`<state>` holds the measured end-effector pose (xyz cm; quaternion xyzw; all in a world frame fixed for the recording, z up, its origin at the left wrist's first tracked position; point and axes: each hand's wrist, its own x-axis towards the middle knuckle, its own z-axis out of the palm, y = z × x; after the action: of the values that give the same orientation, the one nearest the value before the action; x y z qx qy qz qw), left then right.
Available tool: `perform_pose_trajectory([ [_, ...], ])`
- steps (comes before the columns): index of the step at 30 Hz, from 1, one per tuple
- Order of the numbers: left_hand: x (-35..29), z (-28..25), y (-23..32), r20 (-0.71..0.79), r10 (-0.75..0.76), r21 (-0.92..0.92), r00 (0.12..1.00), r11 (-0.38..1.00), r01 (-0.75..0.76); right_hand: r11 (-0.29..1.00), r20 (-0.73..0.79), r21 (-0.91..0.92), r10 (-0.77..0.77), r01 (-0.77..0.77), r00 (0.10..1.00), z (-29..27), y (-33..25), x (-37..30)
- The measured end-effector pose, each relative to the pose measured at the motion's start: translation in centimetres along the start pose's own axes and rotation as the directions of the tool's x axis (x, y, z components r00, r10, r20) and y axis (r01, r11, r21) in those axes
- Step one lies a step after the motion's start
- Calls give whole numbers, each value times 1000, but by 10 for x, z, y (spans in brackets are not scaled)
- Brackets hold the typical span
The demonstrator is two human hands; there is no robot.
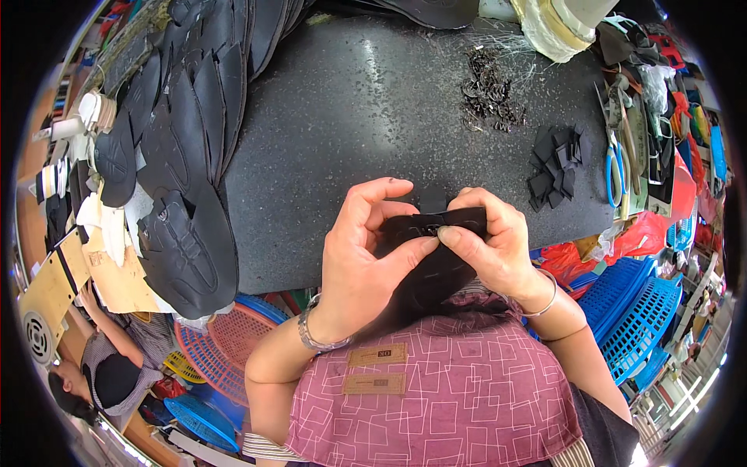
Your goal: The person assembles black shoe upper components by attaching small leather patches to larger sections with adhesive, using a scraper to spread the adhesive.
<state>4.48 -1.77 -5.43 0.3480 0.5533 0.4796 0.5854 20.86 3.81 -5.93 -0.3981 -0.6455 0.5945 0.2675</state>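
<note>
Both hands hold a black shoe insole (424,272) bent upward just above the near edge of the dark worktable. My left hand (354,261) grips its left side, with the thumb pressed on the front and the fingers curled behind. From the other side my right hand (494,245) pinches it, its thumb at a small slot near the top edge where the two thumbtips almost meet. A short black strip shows behind that edge. Much of the insole's lower part lies in shadow against the pink patterned apron (443,389).
Black insoles (187,148) are piled along the left. Small black strips (556,167) and a heap of curly scraps (494,93) lie on the right of the worktable (327,156), near blue-handled scissors (615,175). Blue baskets (638,319) stand at right; a co-worker (117,366) sits at lower left.
</note>
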Motion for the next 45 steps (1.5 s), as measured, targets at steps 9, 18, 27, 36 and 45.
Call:
perform_pose_trajectory([
  [9,10,-9,13,163,-13,-69,986,997,25,959,-62,-74,-279,274,958,-2,11,3],
  [18,19,-8,17,163,-37,-82,986,995,51,974,-85,182,154,-136,984,3,-5,-5],
  [27,29,-13,1,197,-226,-216,954,939,267,942,-179,309,190,-128,965,7,-1,3],
  [36,21,-17,21,139,-210,-12,968,977,214,967,18,157,201,-201,980,4,-19,14],
  [45,-46,-209,59,-471,71,35,879,997,-62,970,169,205,98,-132,981,29,-35,72],
])
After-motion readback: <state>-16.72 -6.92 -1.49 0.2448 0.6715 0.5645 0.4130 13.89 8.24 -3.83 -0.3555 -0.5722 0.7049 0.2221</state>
